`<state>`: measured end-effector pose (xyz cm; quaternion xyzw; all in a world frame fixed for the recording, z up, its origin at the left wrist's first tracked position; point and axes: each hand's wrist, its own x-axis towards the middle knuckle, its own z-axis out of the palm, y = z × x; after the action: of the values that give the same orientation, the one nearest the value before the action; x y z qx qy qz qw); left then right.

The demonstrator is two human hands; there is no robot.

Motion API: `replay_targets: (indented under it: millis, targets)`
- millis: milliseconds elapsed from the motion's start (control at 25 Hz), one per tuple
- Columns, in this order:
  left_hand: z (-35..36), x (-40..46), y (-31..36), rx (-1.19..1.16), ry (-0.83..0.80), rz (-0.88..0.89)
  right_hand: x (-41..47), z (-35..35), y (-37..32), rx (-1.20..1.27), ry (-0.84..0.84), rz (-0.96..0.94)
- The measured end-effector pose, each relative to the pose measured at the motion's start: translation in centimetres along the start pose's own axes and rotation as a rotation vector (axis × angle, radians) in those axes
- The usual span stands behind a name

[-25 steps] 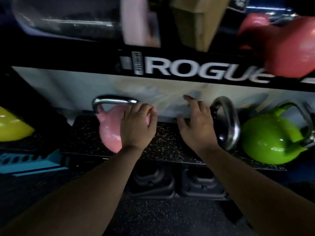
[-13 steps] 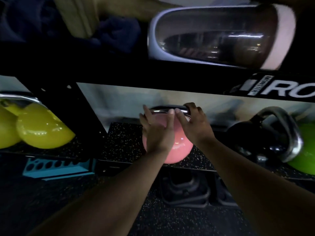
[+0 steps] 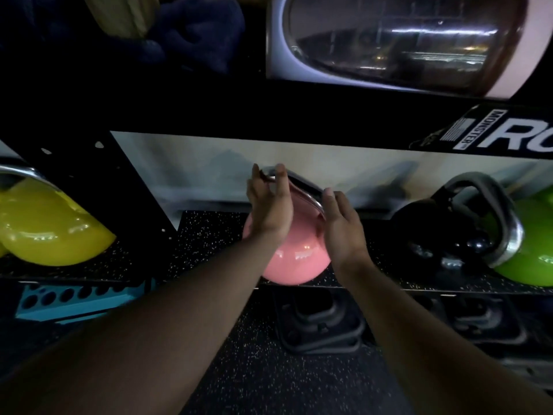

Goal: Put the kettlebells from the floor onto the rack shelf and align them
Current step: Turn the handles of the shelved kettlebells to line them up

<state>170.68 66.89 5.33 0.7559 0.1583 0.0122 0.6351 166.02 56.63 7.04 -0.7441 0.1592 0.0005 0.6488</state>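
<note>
A pink kettlebell (image 3: 294, 259) with a steel handle sits on the speckled rack shelf (image 3: 209, 235), near its front edge. My left hand (image 3: 270, 205) presses flat against the kettlebell's left side, fingertips on the handle's left end. My right hand (image 3: 342, 226) lies against its right side, fingers straight along the handle's right end. To its right stand a black kettlebell (image 3: 434, 235) with a steel handle and a green kettlebell (image 3: 529, 250). A yellow kettlebell (image 3: 51, 229) rests in the bay to the left.
A black rack upright (image 3: 119, 187) separates the yellow kettlebell's bay from this one. The black beam (image 3: 329, 115) with white lettering runs overhead, with a large shiny cylinder (image 3: 404, 40) on top. Black weights (image 3: 323, 322) and a blue perforated block (image 3: 77, 298) sit below the shelf.
My view has swung left. My right hand has come off the black kettlebell onto the pink one, and both hands now flank it; its handle has turned to slant down to the right.
</note>
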Motion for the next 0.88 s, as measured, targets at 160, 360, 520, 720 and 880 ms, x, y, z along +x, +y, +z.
replay_targets:
  millis: [160,360,520,720,880]
  targets:
    - [-1.3,2.8,0.6,0.110,-0.145,0.027,-2.3,1.1,1.2,0.002,-0.054,-0.023]
    - [-0.4,-0.3,-1.6,0.000,-0.172,0.092,-1.2,1.3,1.1,0.098,-0.066,-0.060]
    - [-2.1,2.4,-1.0,0.025,-0.238,0.116,-2.0,4.4,1.8,0.161,-0.139,-0.082]
    - [-3.4,3.6,-1.2,0.013,-0.304,0.118,-2.3,6.6,1.4,0.304,-0.192,-0.047]
    - [-3.8,3.9,-1.4,-0.016,-0.308,0.099,-2.7,7.0,1.4,0.372,-0.204,-0.051]
